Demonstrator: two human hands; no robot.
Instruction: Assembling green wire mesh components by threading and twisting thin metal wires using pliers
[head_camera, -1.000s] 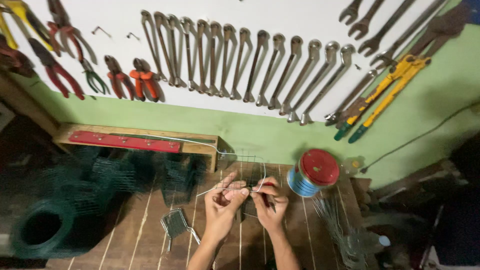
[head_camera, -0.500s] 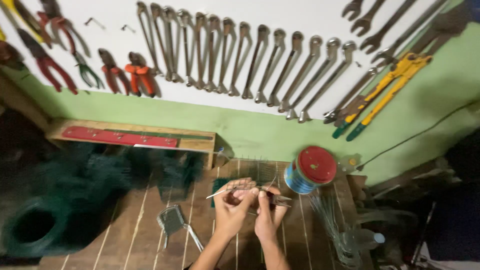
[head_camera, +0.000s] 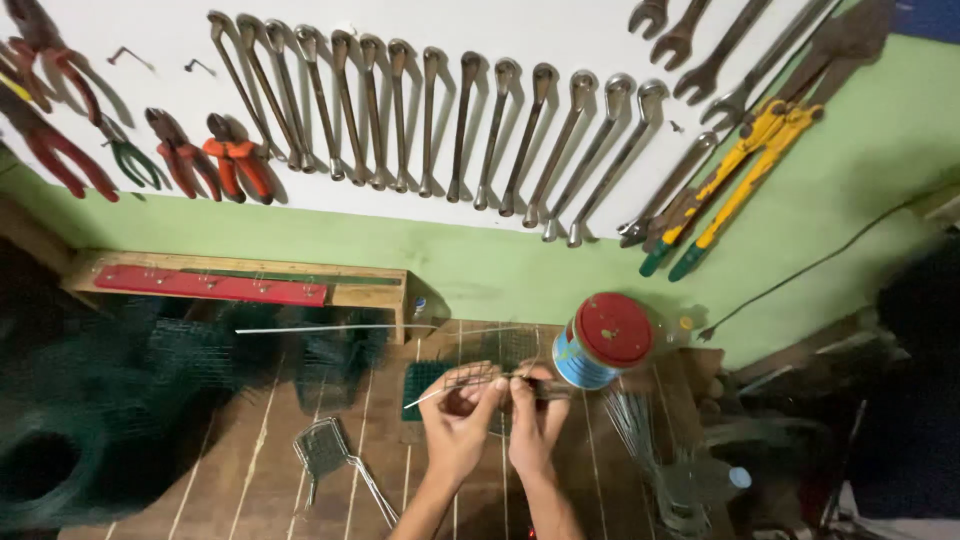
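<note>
Both hands meet over a wooden bench (head_camera: 260, 470), just below the middle of the view. My left hand (head_camera: 460, 420) pinches a thin metal wire (head_camera: 440, 390) that sticks out to the left. My right hand (head_camera: 535, 415) grips a small dark tool (head_camera: 525, 380) at the wire's other end; its kind is too blurred to tell. A small piece of green wire mesh (head_camera: 425, 378) lies on the bench right under the hands. A long thin rod (head_camera: 330, 328) stretches across the bench behind them.
A blue tin with a red lid (head_camera: 603, 340) stands just right of my hands. Rolls of green mesh (head_camera: 90, 420) fill the left. A small mesh scoop (head_camera: 325, 450) lies front left. Loose wires (head_camera: 640, 430) lie at right. Wrenches (head_camera: 460, 130), pliers (head_camera: 235, 155) and yellow bolt cutters (head_camera: 740, 170) hang on the wall.
The view has swung a little, so the wall tools sit lower and further right. My hands stay together on the wire, working it over the green mesh piece.
</note>
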